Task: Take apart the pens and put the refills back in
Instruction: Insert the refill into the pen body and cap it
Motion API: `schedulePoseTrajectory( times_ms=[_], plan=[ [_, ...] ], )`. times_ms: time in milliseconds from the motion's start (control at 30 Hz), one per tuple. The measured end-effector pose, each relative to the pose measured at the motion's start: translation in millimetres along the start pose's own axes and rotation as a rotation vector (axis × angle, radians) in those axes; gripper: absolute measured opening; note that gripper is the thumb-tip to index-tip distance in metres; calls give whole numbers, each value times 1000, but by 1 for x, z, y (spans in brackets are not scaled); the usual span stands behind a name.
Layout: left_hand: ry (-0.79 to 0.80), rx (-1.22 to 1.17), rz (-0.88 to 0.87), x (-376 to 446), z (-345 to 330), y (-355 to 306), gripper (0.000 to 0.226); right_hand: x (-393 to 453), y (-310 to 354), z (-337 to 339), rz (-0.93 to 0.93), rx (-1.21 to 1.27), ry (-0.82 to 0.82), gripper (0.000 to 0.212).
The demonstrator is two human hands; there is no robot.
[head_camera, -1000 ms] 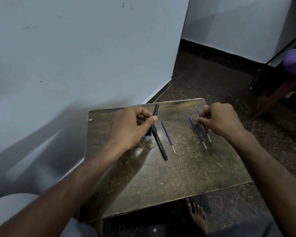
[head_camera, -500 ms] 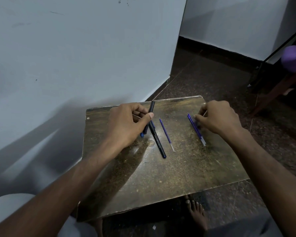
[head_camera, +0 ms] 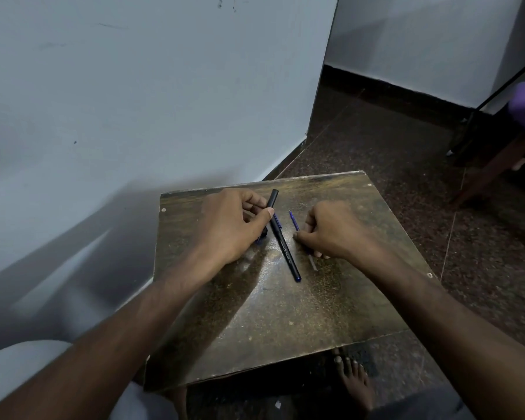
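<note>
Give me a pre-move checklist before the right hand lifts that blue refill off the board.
1. Right hand on the blue refill: ok, fingers curled over its middle, blue end showing beyond them.
2. Refill's metal tip free: ok, it shows near the palm, flat on the wooden board.
3. Other loose refills accounted for: cannot tell, the right hand may hide them.
4. Left hand holding a black pen barrel: ok, thumb pressed on it.
5. Second black pen clear of the refill: ok, lying beside it, apart.
</note>
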State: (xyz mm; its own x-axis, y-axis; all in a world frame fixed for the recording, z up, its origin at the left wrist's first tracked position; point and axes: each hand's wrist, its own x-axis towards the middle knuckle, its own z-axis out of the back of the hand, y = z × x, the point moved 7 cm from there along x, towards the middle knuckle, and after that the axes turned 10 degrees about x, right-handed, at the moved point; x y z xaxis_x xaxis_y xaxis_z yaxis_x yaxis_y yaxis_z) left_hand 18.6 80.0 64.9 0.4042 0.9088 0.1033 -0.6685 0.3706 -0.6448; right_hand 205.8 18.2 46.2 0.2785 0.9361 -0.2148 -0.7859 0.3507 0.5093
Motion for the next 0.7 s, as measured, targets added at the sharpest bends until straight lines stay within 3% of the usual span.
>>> schedulePoseTrajectory(
  times_ms=[167,267,400,533,700],
  plan=[
    [32,31,-25,0,-2,-2,11,2,8,-9,51,-144,2,40],
    [53,52,-40,-2,-3,-4,11,4,6,-10,48,-85,3,48],
    [99,67,-67,-3,-5,-7,12,8,2,7,35,296,-64,34],
    [151,73,-139,-6,-9,-13,12,7,-7,36,76,815,-275,19],
    [177,55,-166,-8,-13,-15,12,3,-8,50,115,985,-426,14]
  ],
)
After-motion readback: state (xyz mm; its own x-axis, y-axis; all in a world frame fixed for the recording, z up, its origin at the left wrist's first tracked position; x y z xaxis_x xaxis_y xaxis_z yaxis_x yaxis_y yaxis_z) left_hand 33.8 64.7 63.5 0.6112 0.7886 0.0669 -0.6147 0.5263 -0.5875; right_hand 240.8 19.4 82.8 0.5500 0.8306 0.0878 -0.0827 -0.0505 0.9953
